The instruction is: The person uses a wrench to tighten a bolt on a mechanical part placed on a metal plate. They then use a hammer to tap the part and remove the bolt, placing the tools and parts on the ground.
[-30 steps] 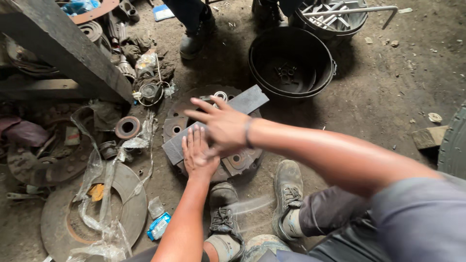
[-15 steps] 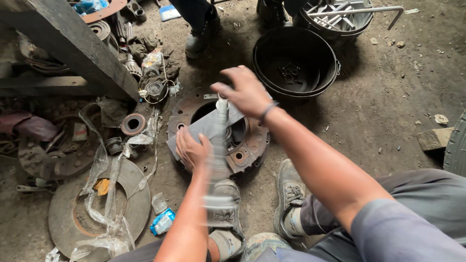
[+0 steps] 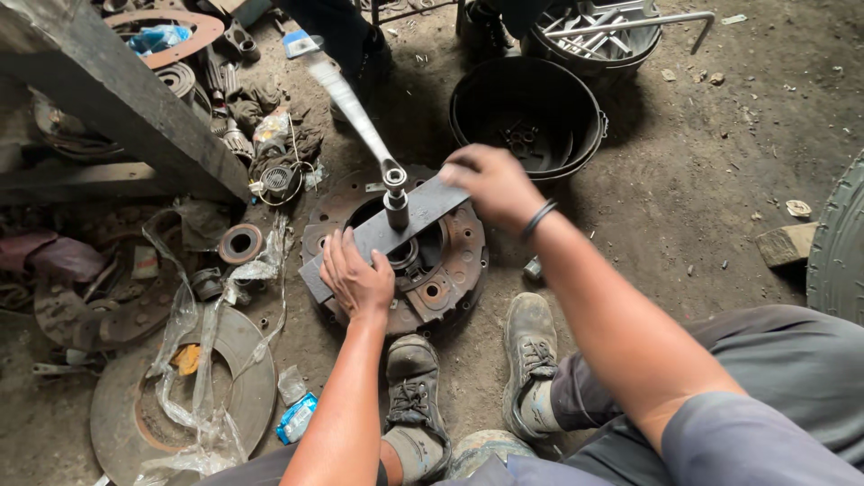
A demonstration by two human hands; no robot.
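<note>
Left hand is lying flat, fingers spread, pressing the near-left end of the grey flat bar. The bar is running diagonally, near-left to far-right, across the rusty clutch plate on the floor. Right hand is curling over the bar's far end; grip probably closed, palm hidden. Ratchet wrench is standing in the socket midway between both hands, handle slanting away far-left.

Bare dirt floor lies open rightward; black bucket ahead and scrap pile leftward crowd in.
</note>
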